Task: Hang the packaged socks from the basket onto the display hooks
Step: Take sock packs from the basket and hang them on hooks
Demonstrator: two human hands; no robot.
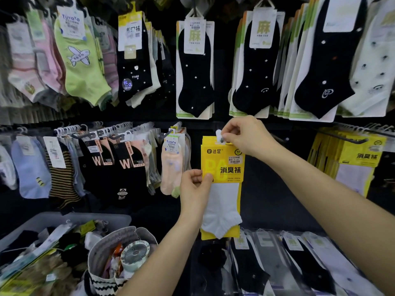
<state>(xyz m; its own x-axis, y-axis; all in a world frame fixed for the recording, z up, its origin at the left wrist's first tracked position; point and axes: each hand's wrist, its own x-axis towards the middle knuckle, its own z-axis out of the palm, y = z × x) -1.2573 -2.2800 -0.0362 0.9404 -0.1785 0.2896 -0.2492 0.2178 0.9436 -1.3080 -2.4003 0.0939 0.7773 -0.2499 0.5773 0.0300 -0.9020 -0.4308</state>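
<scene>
A yellow pack of white socks (222, 163) hangs upright in the middle of the display wall. My left hand (195, 186) pinches its left edge at mid-height. My right hand (248, 136) pinches the white plastic hanger tab (219, 136) at the pack's top. The display hook behind the tab is hidden by my fingers. A clear plastic basket (27, 229) with loose sock packs sits at the lower left.
Hooks with black, green and pink sock packs fill the wall above and to the left. More yellow packs (350, 154) hang on a hook at the right. A grey fabric bag (119, 253) holding a small fan stands beside the basket. Sock packs lie flat at the lower right.
</scene>
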